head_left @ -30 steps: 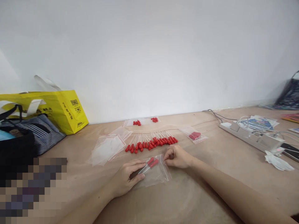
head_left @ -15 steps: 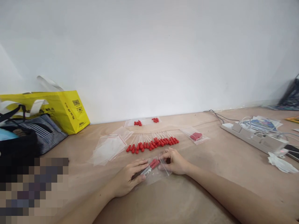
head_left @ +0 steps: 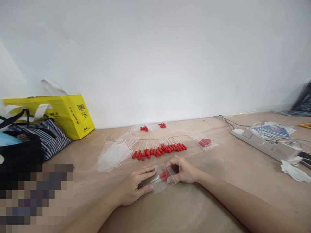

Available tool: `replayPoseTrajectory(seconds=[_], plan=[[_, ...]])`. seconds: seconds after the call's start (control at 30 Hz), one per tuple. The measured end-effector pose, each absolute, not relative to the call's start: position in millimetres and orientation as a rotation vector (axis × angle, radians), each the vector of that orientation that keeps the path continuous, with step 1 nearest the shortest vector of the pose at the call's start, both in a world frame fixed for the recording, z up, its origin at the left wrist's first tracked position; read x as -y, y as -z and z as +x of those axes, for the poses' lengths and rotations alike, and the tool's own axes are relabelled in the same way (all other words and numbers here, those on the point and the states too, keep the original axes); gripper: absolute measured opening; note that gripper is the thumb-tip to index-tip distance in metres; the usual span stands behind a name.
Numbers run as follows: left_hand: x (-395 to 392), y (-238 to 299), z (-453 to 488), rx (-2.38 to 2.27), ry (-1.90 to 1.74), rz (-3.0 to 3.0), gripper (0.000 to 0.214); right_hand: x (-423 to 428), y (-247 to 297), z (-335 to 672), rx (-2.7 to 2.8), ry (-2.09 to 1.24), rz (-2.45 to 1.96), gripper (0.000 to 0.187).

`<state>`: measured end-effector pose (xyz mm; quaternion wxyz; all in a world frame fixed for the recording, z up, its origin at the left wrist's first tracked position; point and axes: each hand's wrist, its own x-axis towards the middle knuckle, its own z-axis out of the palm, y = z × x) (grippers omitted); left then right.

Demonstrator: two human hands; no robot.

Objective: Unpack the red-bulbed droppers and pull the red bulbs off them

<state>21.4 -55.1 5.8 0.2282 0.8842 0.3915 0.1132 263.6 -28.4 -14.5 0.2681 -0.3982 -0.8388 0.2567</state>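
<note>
One clear bag (head_left: 160,186) sits between our hands on the tabletop (head_left: 218,174), red-bulbed droppers (head_left: 164,176) showing through it. Right hand (head_left: 185,170): grip pinched on the bag's right end. Left hand (head_left: 133,187) lies at the other end; we can't tell if that grip is closed. We've got a filled bag (head_left: 214,145) right, filled wall-side bags (head_left: 153,126), bag stack (head_left: 113,156) left. Loose dropper row (head_left: 159,150) lies between us and the wall-side ones.
</note>
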Motion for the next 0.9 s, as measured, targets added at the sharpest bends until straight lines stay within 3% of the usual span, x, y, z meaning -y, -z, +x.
replayPoseTrajectory(seconds=[0.17, 0.3, 0.57, 0.73, 0.9], plan=[[55.3, -7.4, 22.5, -1.106, -0.3, 2.445, 0.047, 29.9, 13.6, 261.8, 2.277, -0.738, -1.007, 0.026], [55.0, -8.4, 23.4, -1.103, -0.295, 2.442, 0.048, 30.1, 13.5, 266.3, 2.143, -1.044, -1.026, 0.019], [51.0, -6.3, 17.3, -1.187, -0.31, 2.446, 0.052, 15.0, 7.9, 297.2, 2.052, -1.304, -0.974, 0.019], [48.3, -12.7, 6.7, -1.312, -0.419, 2.33, 0.066, 0.9, 4.1, 323.2, 1.842, -1.431, -0.907, 0.023], [47.3, -18.8, -3.8, -1.563, -0.507, 2.028, 0.049, -8.1, 2.7, 334.7, 1.539, -1.334, -0.914, 0.028]])
